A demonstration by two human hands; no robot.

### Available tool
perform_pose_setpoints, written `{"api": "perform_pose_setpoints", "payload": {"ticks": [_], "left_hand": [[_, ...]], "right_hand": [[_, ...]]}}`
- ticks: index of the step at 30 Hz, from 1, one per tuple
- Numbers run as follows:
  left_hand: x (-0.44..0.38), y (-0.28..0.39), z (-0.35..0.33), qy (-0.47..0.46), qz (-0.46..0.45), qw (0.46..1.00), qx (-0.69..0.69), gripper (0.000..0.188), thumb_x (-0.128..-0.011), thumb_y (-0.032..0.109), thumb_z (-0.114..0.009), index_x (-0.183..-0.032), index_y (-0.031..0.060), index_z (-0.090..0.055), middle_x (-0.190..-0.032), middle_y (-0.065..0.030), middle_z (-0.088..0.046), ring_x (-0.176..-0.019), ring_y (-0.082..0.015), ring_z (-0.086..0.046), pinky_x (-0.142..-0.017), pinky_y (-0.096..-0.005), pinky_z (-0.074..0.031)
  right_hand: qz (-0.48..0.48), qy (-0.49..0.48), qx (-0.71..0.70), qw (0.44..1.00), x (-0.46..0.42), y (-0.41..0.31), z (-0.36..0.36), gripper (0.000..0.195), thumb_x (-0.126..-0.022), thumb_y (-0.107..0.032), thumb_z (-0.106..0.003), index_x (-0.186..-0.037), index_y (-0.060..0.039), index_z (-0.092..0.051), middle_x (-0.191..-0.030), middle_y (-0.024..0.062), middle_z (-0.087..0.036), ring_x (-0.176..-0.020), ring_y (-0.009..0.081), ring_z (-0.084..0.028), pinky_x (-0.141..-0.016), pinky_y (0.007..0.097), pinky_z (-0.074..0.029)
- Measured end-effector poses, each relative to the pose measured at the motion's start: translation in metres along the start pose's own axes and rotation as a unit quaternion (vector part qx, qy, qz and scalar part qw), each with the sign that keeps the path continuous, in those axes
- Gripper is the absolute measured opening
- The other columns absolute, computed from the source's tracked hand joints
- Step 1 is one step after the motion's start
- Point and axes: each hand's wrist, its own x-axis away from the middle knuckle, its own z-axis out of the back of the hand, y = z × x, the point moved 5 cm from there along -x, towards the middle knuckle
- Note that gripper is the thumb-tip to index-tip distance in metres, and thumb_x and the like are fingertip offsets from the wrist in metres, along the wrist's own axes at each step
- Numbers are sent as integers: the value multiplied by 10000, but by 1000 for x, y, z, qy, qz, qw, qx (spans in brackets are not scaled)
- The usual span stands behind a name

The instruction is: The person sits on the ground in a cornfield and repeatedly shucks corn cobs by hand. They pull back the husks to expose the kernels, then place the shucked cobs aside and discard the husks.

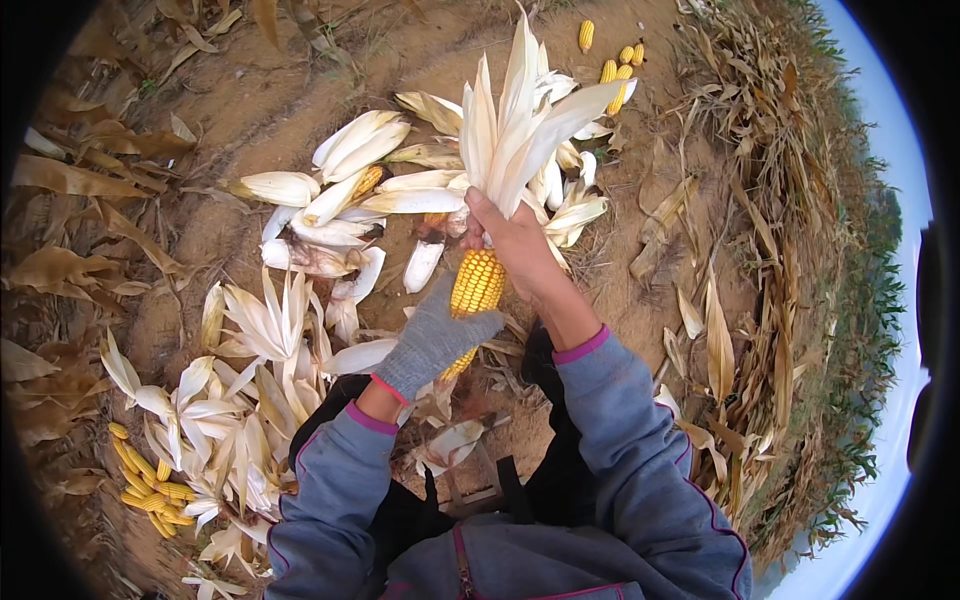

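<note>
My left hand [442, 330], in a grey knitted glove with a red cuff edge, is wrapped around a yellow corn cob [478, 283]. The cob points down toward me, its tip showing below the glove. Above it, my bare right hand [506, 236] grips the base of the pale husk leaves [506, 127], which are peeled back and fan out upward from the cob's stalk end. Part of the right hand's fingers is hidden behind the husk base.
Unhusked and partly husked ears [277, 187] lie on the brown soil ahead. Empty husks [240, 420] are heaped at my left beside a pile of bare cobs [154, 491]. More bare cobs [609, 71] lie at the upper right. Dry corn stalks [780, 225] line the right side.
</note>
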Motion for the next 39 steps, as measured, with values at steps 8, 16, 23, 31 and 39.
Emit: {"api": "perform_pose_setpoints", "payload": {"ticks": [8, 16, 23, 31, 39], "left_hand": [[6, -2, -7, -96, -16, 970, 223, 576, -746, 171, -707, -1228, 30, -425, -954, -38, -560, -811, -110, -553, -689, -249, -488], [10, -8, -22, -61, -8, 947, 315, 442, -747, 160, -679, -1116, 36, -469, -855, -70, -571, -656, -153, -596, -552, -268, -519], [19, -14, -32, -39, 37, 900, 433, 390, -772, 201, -653, -1075, 25, -481, -870, -93, -575, -703, -174, -602, -581, -276, -522], [27, 7, -45, -210, 20, 663, 718, 412, -836, 371, -574, -1058, 46, -456, -815, -122, -537, -647, -201, -570, -565, -313, -502], [3, 16, 21, -51, -89, 777, 621, 414, -842, 345, -567, -1092, 34, -458, -831, -150, -541, -642, -211, -546, -535, -307, -499]], "right_hand": [[-61, 9, -230, 971, 13, -24, -12, 335, -939, -397, -432, -795, -95, -429, -550, -57, -276, -458, 62, -297, -474, 238, -346], [-44, 58, -297, 952, 9, -20, -8, 341, -942, -386, -426, -756, -101, -399, -523, -52, -272, -418, 66, -274, -442, 252, -346], [-48, 94, -381, 919, 3, -16, -10, 322, -958, -359, -383, -756, -108, -391, -517, -53, -240, -412, 81, -234, -431, 264, -298], [-31, 50, -570, 820, -3, -8, -12, 317, -976, -325, -326, -737, -123, -374, -510, -65, -239, -407, 74, -226, -416, 257, -264], [-146, 144, -340, 918, -14, 25, 8, 222, -937, -271, -421, -790, -105, -427, -553, -52, -316, -446, 68, -275, -427, 241, -269]]}}
